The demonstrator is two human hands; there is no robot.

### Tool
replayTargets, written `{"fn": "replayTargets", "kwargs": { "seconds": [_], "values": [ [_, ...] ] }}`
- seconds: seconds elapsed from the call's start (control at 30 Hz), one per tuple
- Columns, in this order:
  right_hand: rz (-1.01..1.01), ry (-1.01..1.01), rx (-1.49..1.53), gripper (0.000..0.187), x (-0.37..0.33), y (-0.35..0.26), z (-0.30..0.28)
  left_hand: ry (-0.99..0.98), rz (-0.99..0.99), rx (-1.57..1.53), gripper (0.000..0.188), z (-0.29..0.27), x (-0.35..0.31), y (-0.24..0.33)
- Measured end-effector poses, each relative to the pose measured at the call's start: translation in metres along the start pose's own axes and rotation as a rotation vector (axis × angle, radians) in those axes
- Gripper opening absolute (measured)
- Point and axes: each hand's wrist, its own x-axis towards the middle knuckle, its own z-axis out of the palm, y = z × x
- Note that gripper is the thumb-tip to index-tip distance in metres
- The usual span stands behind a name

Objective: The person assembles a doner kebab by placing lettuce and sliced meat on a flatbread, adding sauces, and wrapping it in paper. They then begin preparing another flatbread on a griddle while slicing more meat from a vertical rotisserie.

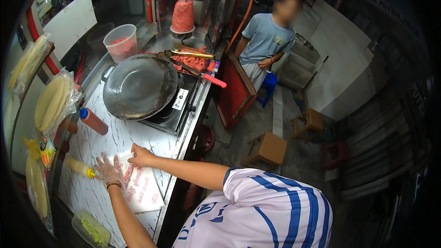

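White wrapping paper (146,193) with red print lies on the marble-patterned counter (85,144). My left hand (110,172), in a clear plastic glove, rests on the paper's left part with its fingers spread. At the paper's far edge, my bare right hand (141,157) is closed in a pinch on it. A squeeze bottle of pale sauce with a yellow cap (80,167) lies by my left fingertips. Farther off, a reddish sauce bottle with a blue cap (94,121) is tipped over. Shredded greens sit in a clear tub (91,229) near my left forearm.
A dark round pan (140,87) covers much of a gas stove (172,110). Behind it are tongs (189,54), sliced meat (192,62) and a meat cone (183,16). Bagged flatbreads (49,103) line the left. Beyond the counter stands a person (268,36) near wooden stools (266,149).
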Motion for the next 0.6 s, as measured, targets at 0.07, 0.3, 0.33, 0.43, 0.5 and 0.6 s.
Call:
{"fn": "replayTargets", "kwargs": {
  "seconds": [0.07,0.3,0.33,0.43,0.5,0.6],
  "values": [
    [-0.158,0.11,-0.171,0.045,0.003,0.012,0.015,-0.008,0.0,0.014,0.076,0.0,0.0,0.0],
    [-0.098,0.297,0.667,0.077,0.004,0.028,0.056,-0.004,-0.001,-0.021,0.075,-0.004,-0.004,0.002],
    [-0.046,0.293,0.77,0.084,0.005,0.027,0.057,-0.017,-0.02,-0.016,0.075,-0.005,-0.005,0.002],
    [0.003,0.316,0.7,0.04,0.009,0.026,0.065,0.006,-0.006,-0.041,0.076,-0.003,-0.005,-0.001],
    [0.026,0.409,0.517,0.02,0.012,0.027,0.072,0.033,0.009,-0.051,0.077,0.005,0.0,-0.005],
    [-0.131,0.489,0.237,0.023,0.012,0.032,0.088,0.091,0.043,-0.038,0.078,0.029,0.017,-0.017]
  ]
}}
